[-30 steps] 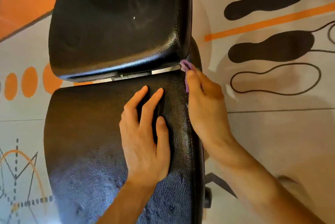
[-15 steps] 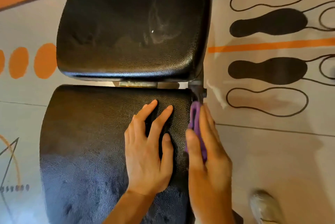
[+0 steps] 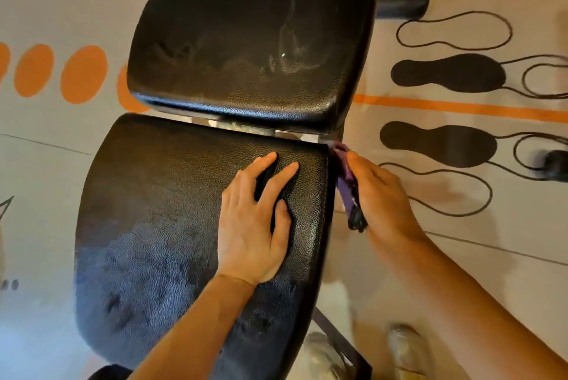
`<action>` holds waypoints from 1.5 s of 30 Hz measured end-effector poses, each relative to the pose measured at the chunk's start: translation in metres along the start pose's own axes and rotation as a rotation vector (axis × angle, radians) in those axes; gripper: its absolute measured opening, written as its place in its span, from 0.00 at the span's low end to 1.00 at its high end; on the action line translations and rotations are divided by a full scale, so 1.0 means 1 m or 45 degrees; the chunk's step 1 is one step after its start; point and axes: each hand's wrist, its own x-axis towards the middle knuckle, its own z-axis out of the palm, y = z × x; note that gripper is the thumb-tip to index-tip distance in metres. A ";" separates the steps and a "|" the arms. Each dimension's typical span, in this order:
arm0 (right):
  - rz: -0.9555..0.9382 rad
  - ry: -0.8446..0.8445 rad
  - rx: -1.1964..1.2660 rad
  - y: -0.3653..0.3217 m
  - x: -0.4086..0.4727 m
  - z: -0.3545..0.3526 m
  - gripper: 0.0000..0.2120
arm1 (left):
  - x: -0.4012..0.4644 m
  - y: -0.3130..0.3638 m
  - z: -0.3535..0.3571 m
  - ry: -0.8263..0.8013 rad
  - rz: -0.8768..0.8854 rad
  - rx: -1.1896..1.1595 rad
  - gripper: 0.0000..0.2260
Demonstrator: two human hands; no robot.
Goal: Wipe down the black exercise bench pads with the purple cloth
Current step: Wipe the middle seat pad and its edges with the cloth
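1. The left hand (image 3: 252, 222) lies flat, fingers spread and straight, on top of the near black textured leather bench pad (image 3: 159, 226), close to its far right corner.
2. The right hand (image 3: 381, 198) presses a bunched purple cloth (image 3: 347, 186) against that pad's right side edge, just below the gap between the pads; whether the fingers curl round the cloth cannot be told, since the cloth hides between palm and pad.
3. The far black leather bench pad (image 3: 252, 41) sits beyond a narrow gap showing a strip of metal frame (image 3: 246, 127); its surface carries pale smears.
4. The pale floor (image 3: 461, 256) is printed with orange ovals (image 3: 83, 73), an orange stripe (image 3: 461, 106), and black shoe-sole shapes (image 3: 448, 72) with looping outlines.
5. A dark padded bar end (image 3: 402, 4) juts out right of the far pad.
6. Two light shoes (image 3: 405, 346) appear at the bottom edge, blurred and partly cut off.
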 end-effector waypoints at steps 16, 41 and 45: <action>-0.198 0.098 -0.585 -0.048 -0.098 0.031 0.17 | -0.045 -0.016 -0.037 -0.038 -0.145 -0.013 0.22; -0.451 -0.305 -1.008 -0.061 -0.076 0.210 0.15 | -0.086 -0.166 -0.081 0.227 -0.688 -0.198 0.23; -0.455 -0.352 -1.122 -0.070 -0.047 0.239 0.15 | -0.074 -0.177 -0.084 0.293 -0.819 -0.205 0.23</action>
